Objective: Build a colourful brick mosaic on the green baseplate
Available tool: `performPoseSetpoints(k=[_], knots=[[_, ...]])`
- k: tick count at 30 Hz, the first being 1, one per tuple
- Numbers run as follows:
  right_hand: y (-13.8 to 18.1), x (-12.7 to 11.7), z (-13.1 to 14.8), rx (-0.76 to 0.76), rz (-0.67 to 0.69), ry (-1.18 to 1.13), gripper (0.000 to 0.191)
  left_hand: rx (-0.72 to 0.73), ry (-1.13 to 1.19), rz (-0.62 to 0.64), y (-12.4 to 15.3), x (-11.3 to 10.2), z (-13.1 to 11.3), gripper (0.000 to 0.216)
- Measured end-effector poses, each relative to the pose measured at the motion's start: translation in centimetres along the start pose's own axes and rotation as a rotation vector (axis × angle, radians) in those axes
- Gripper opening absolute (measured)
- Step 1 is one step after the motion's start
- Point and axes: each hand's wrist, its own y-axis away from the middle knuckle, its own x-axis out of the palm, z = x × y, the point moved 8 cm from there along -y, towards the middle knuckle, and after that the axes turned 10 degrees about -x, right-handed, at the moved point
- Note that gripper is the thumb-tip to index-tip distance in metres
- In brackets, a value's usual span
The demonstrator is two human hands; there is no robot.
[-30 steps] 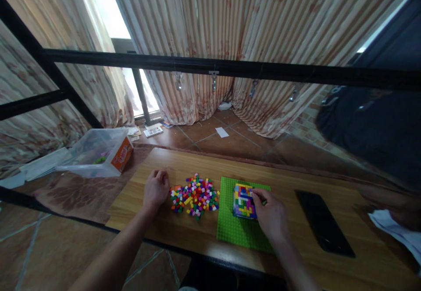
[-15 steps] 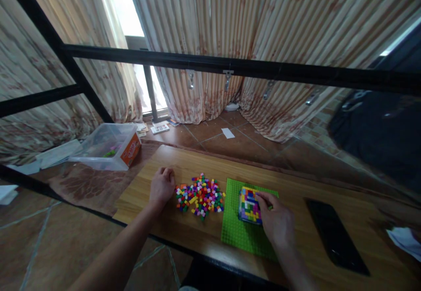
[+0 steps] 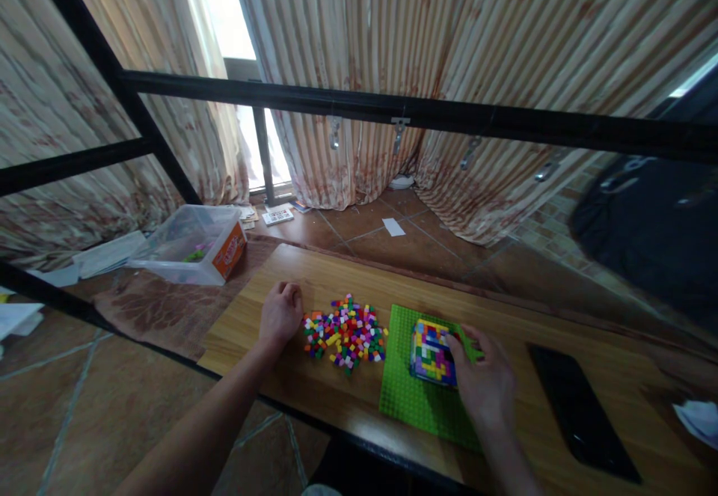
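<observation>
A green baseplate (image 3: 409, 399) lies on the wooden table (image 3: 314, 399). On it stands a square block (image 3: 431, 351) built of many-coloured small bricks. My right hand (image 3: 485, 384) rests against the block's right side, fingers curled round its edge. To the left of the plate lies a heap of small coloured bricks (image 3: 346, 329). My left hand (image 3: 281, 313) sits on the table at the heap's left edge, fingers curled into a loose fist.
A black phone (image 3: 583, 412) lies on the table to the right. A clear plastic box (image 3: 194, 244) with an orange label sits on the floor at the left. Black metal bars (image 3: 393, 111) cross ahead of curtains. White paper (image 3: 698, 420) lies at the far right.
The view has swung a little to the left and down, so everything sits further right in the frame. My right hand has slid down the block's right side. My left hand stays put.
</observation>
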Motion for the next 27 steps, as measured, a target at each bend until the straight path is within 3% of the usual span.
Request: performPoseSetpoints(k=[4,11,27], knots=[[-0.6,1.1,-1.2,0.029,0.018,-0.070,0.061,-0.006,0.001,0.008,0.0,0.1,0.1,0.022],[-0.3,3.3,-3.4,0.266,0.158,-0.314,0.058,0.012,-0.016,-0.001,0.1,0.1,0.1,0.023],[0.1,3.9,-3.7,0.361,0.180,-0.423,0.058,-0.020,-0.006,0.024,0.3,0.0,-0.1,0.022]])
